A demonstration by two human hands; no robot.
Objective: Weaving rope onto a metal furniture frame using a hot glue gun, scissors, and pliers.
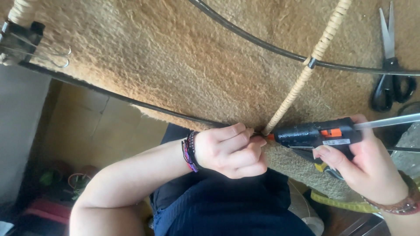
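My right hand [369,168] grips a black hot glue gun [317,135] with an orange slider, its nozzle touching the lower end of a rod wrapped in pale cord [306,72]. A clear glue stick [387,121] sticks out of the gun's back. My left hand [232,150], with bead bracelets at the wrist, pinches that wrapped end where it meets a black metal hoop [131,100]. A second black wire [262,43] crosses the rod higher up, where a black tie binds them. All of it lies over a tan fuzzy mat [175,57].
Black-handled scissors [390,65] lie on the mat at the upper right. A black binder clip [22,39] grips another wrapped rod at the upper left. A yellow tape measure [341,203] curls by my right wrist. Tiled floor [96,126] and small pots show at the left.
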